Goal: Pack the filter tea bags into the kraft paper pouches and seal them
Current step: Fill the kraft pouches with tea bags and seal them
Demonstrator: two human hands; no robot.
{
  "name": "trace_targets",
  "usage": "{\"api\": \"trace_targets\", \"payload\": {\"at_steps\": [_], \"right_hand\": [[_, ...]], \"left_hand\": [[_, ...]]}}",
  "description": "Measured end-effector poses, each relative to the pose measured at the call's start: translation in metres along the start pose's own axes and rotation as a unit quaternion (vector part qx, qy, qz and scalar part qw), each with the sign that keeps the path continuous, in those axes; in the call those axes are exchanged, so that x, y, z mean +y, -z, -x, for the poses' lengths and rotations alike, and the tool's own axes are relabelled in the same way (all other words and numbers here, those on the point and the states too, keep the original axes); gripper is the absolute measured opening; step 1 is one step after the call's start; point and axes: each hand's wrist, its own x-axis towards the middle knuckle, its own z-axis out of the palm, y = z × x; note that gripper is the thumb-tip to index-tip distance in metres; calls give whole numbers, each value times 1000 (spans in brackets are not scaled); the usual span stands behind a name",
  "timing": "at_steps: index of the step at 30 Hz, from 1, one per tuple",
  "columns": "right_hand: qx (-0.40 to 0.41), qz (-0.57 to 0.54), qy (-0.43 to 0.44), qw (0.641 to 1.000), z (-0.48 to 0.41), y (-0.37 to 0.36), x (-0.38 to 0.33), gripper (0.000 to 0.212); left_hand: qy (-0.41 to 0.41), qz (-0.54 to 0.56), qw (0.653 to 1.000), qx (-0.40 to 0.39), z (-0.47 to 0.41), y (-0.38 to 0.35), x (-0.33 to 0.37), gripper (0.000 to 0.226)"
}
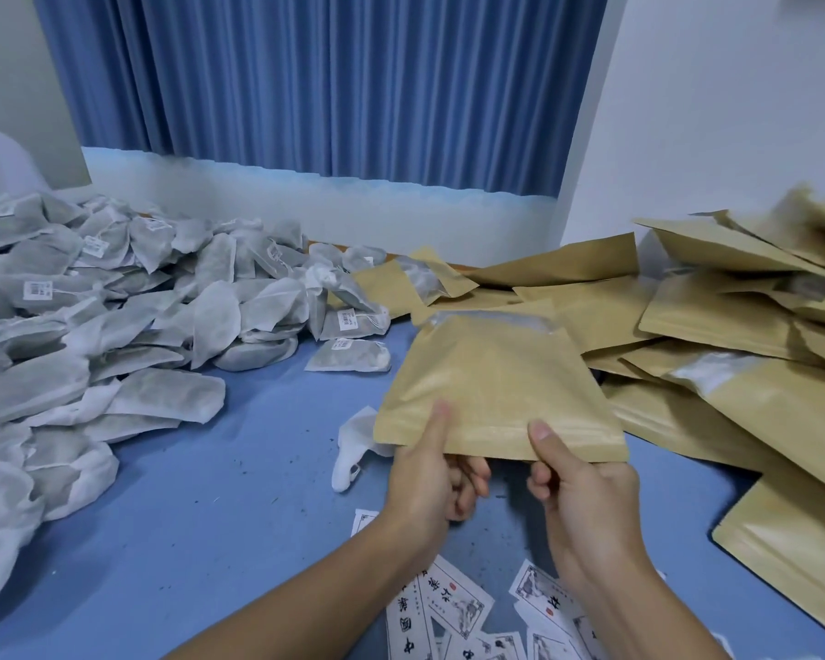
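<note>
Head view: 2 hands hold kraft paper pouch (pixel 491 378) above blue table (pixel 258 497). Left hand (pixel 429 478) pinches pouch's lower left edge, thumb on top; right hand (pixel 579 493) pinches lower right edge likewise. Filter tea bags (pixel 115 316) heaped left; kraft pouch pile (pixel 715 321) right. Printed labels (pixel 453 604) under wrists. Blue curtain (pixel 329 78) behind.
</note>
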Motion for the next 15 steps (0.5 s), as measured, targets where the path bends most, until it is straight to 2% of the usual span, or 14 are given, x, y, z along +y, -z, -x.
{"api": "trace_targets", "payload": {"at_steps": [2, 4, 6, 8, 11, 13, 15], "right_hand": [[26, -31, -4, 999, -3, 0, -2, 6], [37, -50, -18, 998, -3, 1, -2, 18], [46, -29, -11, 998, -7, 4, 0, 24], [47, -22, -3, 999, -9, 7, 0, 22], [21, -34, -23, 999, -7, 6, -2, 14], [-12, -26, -15, 999, -6, 6, -2, 10], [-5, 22, 35, 999, -8, 8, -5, 21]], "left_hand": [[-8, 12, 999, 33, -3, 4, 6, 70], [-52, -13, 996, 74, -5, 6, 10, 47], [-72, -43, 993, 79, -5, 7, 9, 41], [-78, -36, 995, 54, -2, 7, 5, 45], [-70, 3, 997, -13, 4, 2, 6, 23], [-85, 22, 996, -34, 6, 1, 7, 21], [-124, -7, 991, -49, 8, 0, 8, 22]]}}
